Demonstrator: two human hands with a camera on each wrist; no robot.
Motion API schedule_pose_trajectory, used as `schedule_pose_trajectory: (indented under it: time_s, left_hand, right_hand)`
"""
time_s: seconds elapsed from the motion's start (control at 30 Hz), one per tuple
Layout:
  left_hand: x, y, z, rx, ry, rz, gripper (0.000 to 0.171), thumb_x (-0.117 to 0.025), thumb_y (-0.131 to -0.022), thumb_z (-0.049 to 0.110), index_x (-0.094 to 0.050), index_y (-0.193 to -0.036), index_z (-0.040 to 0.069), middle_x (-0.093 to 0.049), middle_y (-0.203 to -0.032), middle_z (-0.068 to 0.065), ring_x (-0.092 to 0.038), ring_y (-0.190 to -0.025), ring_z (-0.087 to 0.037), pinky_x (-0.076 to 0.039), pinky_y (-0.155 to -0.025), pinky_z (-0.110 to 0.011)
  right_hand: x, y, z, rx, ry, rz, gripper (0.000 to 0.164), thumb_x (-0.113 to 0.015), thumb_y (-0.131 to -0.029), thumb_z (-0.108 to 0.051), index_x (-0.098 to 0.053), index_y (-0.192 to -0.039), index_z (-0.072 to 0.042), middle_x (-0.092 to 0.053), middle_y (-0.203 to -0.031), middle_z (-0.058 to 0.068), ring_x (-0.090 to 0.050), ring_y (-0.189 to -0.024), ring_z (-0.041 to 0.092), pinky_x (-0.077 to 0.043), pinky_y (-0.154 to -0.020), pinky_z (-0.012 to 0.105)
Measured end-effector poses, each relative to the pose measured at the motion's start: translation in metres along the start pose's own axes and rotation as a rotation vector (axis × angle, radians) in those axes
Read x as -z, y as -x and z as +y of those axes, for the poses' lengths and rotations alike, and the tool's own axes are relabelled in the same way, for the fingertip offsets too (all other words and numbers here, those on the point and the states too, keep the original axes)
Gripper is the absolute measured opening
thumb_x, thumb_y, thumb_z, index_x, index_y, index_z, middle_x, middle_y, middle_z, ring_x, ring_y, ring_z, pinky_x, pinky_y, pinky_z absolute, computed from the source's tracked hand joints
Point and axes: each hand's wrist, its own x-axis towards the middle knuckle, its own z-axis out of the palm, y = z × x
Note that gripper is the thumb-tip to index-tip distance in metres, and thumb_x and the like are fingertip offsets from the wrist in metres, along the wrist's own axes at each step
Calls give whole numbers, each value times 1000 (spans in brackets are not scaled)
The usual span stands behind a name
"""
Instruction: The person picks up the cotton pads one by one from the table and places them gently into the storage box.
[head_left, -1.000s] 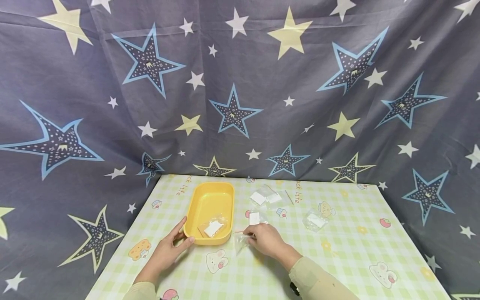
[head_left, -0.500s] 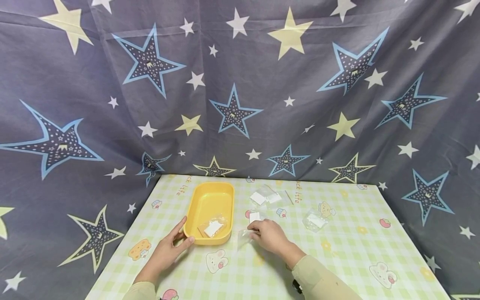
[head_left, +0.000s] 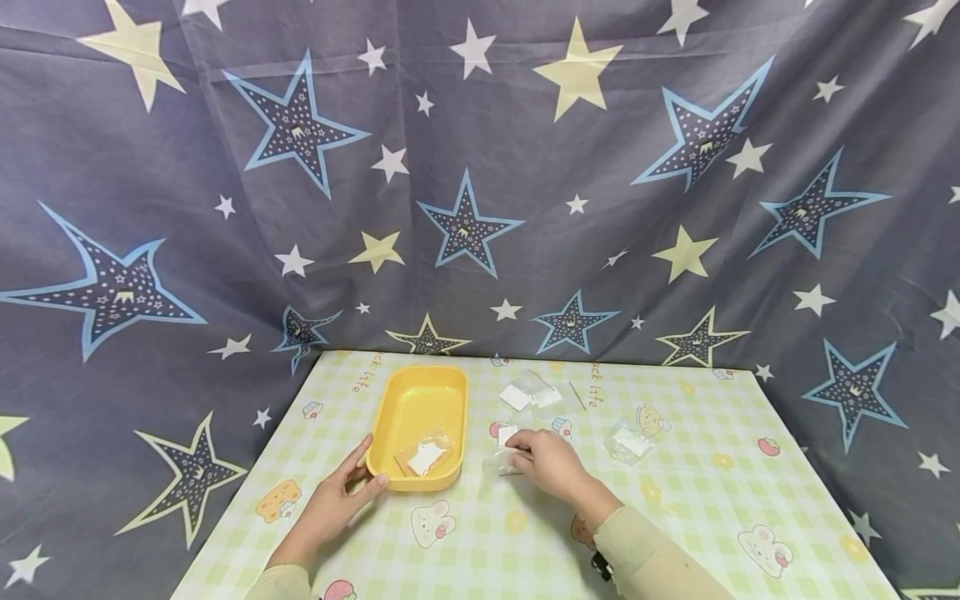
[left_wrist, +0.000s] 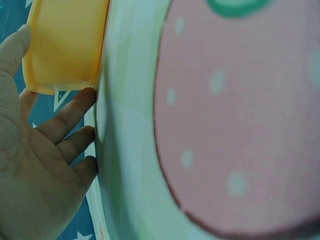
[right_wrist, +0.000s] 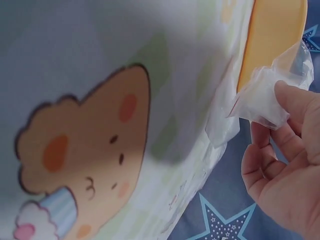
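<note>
My left hand [head_left: 337, 500] holds the near left corner of a yellow plastic tray [head_left: 382, 417], thumb at the rim and fingers along the outside. Inside the tray lies a clear bag with a white piece [head_left: 425, 458] in it, near an orange-brown flat piece [head_left: 405, 461]. Right of the tray, my right hand [head_left: 555, 467] pinches a clear plastic zip bag [right_wrist: 265, 100] between thumb and fingers, low over the table. Something white shows through this bag in the right wrist view. A white square [head_left: 506, 433] shows just beyond the right fingertips.
Behind the right hand lie overlapping clear bags with white pieces [head_left: 517, 397]. Another clear bag [head_left: 630, 442] rests farther right. A green checked cloth [head_left: 675, 533] with printed cartoons covers the table. A dark star-patterned curtain [head_left: 465, 317] hangs behind and at both sides.
My right hand has moved a little to the right, away from the tray, and the zip bag has moved with it. My left hand and the tray have stayed in place.
</note>
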Motion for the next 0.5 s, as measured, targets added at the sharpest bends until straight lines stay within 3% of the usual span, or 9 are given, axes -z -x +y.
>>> schedule_pose_trajectory:
  time_s: [0.17,0.5]
  left_hand:
    - [0,1,1,3,-3,-2,87,-69,-99,61,-23,-171,41,-59,-158,-13,-43,-156,-42,-29,-129,-66]
    - [0,1,1,6,2,0,87,-69,-99,61,-23,-171,42,-59,-158,-14,-44,-155,-41,-31,-129,-65]
  right_hand:
    - [4,-1,2,-35,-38,5,17,-76,-99,-17,-80,-115,-18,-81,-113,1,-76,-105,22,-62,-91,45]
    - [12,-5,5,-64,-93,37,18,-76,-100,-20,-79,-117,-18,-81,-110,0,-74,-100,21,-61,-88,42]
